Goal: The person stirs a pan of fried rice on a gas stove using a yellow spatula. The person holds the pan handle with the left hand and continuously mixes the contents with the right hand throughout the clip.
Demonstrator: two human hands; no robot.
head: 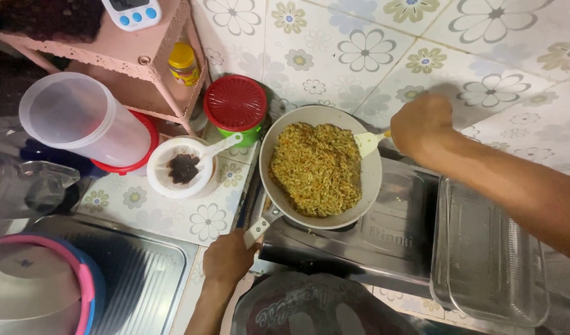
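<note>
Left hand (228,257) clenched on pan handle (258,228); right hand (421,123) gripping spatula (367,142).

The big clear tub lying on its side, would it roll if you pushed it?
Probably. The clear tub looks round and lies tipped on its side, so a nudge might roll it. It seems empty plastic, likely light. The white bowl beside it might stop it.

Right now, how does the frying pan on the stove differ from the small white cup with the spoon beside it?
The frying pan is wide, shallow and filled with yellow-orange noodles; the white cup is far smaller and holds only a dark clump. The pan sits on the stove, its handle gripped by the left hand; the cup stands untouched on the tiled counter. Both are round and pale inside, each with a white utensil.
</note>
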